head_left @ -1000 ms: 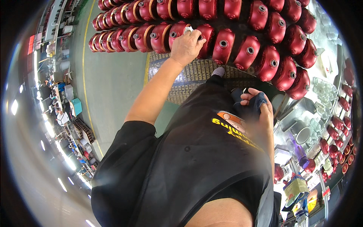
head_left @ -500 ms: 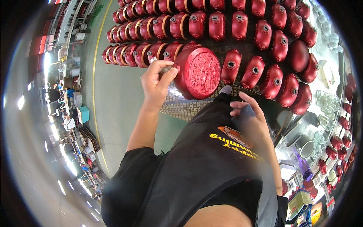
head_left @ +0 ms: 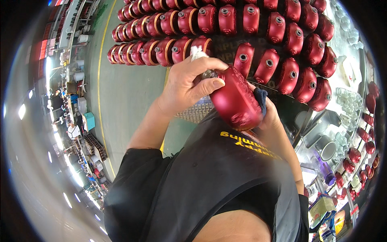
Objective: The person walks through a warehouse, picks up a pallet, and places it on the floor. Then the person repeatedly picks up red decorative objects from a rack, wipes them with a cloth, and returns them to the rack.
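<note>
A round, flattened red bottle [head_left: 235, 100] with raised relief hangs tilted in front of my apron. My left hand [head_left: 188, 82] is closed around its neck, with the thumb on top. Something white and cloth-like [head_left: 197, 53] shows behind the fingers of that hand. On the bottle's right side, my right hand [head_left: 271, 113] is closed on a dark blue cloth [head_left: 261, 99] pressed against the relief face. Most of the right fingers are hidden behind the bottle.
Rows of similar red bottles [head_left: 265, 65] stand on a dark surface ahead. A bench on the right carries clear glass pieces [head_left: 350, 101], a grey cup [head_left: 325, 149] and a purple bottle [head_left: 325, 171]. Green floor with a yellow line [head_left: 99, 84] lies left.
The bottle has come nearer and turned from its relief face to its side. My right hand has moved up to it and now presses the dark cloth against it.
</note>
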The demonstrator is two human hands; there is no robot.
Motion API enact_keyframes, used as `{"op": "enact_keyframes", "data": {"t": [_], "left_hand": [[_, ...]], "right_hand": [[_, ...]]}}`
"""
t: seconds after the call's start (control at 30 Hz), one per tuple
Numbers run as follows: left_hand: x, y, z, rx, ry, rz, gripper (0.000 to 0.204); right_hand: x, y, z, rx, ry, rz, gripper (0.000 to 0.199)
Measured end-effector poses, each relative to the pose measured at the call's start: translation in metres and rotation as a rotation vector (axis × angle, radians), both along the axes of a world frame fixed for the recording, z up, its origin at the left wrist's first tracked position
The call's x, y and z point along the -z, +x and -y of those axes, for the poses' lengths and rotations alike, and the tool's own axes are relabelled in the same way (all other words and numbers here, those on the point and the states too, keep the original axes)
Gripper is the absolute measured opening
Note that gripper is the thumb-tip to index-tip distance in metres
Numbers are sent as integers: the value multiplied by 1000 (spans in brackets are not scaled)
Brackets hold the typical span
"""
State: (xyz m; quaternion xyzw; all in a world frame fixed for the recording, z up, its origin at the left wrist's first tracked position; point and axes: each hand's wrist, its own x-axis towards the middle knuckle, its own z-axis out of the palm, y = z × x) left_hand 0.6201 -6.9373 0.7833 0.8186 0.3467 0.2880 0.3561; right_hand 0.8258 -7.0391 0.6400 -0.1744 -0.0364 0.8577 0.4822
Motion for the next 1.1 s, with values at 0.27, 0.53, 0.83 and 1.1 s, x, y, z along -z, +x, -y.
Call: {"op": "enact_keyframes", "data": {"t": [0.27,0.53,0.83,1.1], "left_hand": [[-6,9,-20,29,-354,120,14],[13,5,-17,-311,-320,110,16],[15,6,-11,-234,-387,244,17],[13,2,-9,-264,-482,278,19]], "right_hand": [[1,9,7,-153,-114,-326,52],[-1,11,21,153,-194,51,37],[8,17,19,107,-274,-134,41],[2,14,22,135,-198,-92,43]]}}
